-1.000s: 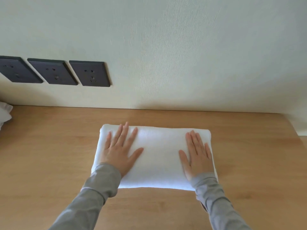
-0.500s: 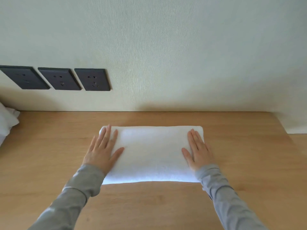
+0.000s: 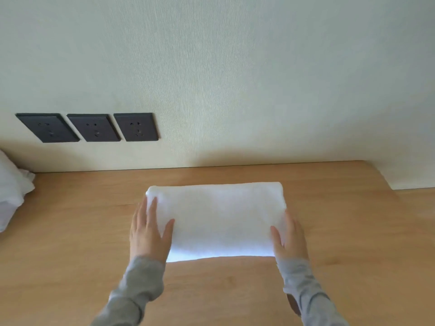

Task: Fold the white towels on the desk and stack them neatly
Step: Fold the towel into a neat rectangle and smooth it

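Towel (image 3: 219, 220), white and folded into a thick rectangle, lies flat on the desk (image 3: 70, 243) in the middle, its long sides parallel to the back edge and a strip of bare wood between it and the wall (image 3: 235, 67). Its near edge sits well back from the front of the desk.

We have our left hand (image 3: 149, 231) at the towel's left end, fingers stretched and close together along the short edge, thumb spread onto the top of the cloth; the hand is open and flat, and we cannot tell whether the fingers slip under the fold or lie beside it. Our right hand (image 3: 289, 238) mirrors it at the right end, open, thumb on top, fingers along the short edge and partly hidden by the cloth. Neither hand closes around anything. Grey sleeves (image 3: 138, 285) cover both forearms to the wrists.

At the left edge of the desk, near the back corner, we see part of a white heap (image 3: 11, 191), cut off by the frame, well apart from the towel. Three dark sockets (image 3: 94, 127) sit in a row on the wall above the back left of the desk.
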Available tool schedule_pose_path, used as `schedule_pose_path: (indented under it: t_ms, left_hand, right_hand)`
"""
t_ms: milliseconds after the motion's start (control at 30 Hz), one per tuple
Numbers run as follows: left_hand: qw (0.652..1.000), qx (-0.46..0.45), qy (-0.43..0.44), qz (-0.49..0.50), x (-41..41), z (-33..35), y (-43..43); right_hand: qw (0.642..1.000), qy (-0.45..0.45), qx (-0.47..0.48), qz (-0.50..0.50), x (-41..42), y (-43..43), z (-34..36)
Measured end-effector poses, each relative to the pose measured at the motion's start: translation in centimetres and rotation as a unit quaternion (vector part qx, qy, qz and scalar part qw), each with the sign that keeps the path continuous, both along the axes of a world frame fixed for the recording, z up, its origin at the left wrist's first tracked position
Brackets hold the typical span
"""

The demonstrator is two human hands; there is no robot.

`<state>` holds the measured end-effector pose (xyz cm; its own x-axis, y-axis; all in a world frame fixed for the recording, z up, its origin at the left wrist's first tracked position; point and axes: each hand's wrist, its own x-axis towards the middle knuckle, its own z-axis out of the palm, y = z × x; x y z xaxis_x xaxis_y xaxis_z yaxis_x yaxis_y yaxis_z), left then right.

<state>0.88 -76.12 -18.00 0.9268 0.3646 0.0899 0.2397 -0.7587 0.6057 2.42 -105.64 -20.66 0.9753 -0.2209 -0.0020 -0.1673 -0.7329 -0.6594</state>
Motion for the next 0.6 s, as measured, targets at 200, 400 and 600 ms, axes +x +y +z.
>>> schedule_pose_path:
  t_ms: [200,400,600]
  left_hand:
    - [0.848,-0.380,0.083,0.359,-6.2,-0.5,-4.3]
    - [0.599,-0.719,0.133,0.325,-3.7,-0.6,-5.4]
    - [0.511,-0.778,0.122,0.345,-1.6,-0.9,-5.0]
  right_hand:
    - [0.835,0.119,0.397,-0.361,-5.5,1.3,-1.9]
    - [0.624,0.208,0.651,-0.380,-3.5,4.7,0.1]
    - [0.601,0.194,0.661,-0.405,0.6,7.2,2.9]
